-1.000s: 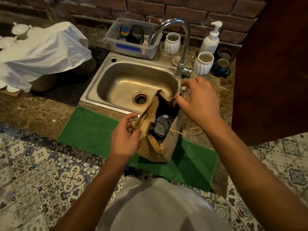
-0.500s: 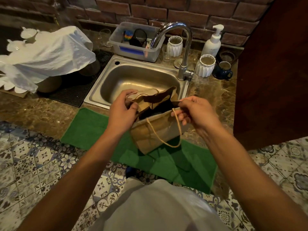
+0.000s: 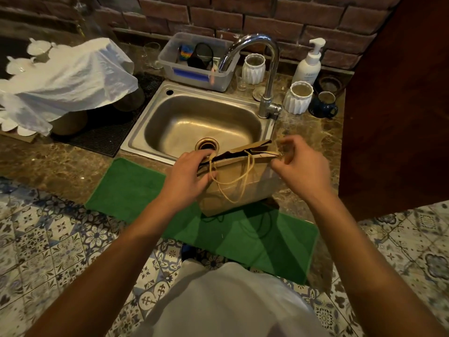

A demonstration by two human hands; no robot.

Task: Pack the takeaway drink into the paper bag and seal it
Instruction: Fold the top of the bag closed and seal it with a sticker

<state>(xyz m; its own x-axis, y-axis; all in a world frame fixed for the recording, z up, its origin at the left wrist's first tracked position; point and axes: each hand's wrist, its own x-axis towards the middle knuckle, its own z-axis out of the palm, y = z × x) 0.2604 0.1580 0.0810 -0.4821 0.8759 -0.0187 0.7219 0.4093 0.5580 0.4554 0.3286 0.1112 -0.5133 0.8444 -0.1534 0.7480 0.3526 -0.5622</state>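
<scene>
Your fingers on the left hand (image 3: 187, 177) are pinched shut on the left top corner of the brown paper bag (image 3: 237, 184), and those on your right hand (image 3: 300, 170) are pinched on its right top corner, pressing the mouth nearly flat between them. A narrow dark slit is open along the rim; the drink inside cannot be seen. A twine handle (image 3: 233, 188) loops down the near face, just below your fingertips. The bag hangs over the green mat (image 3: 136, 188), with the steel sink (image 3: 194, 117) just beyond your knuckles.
</scene>
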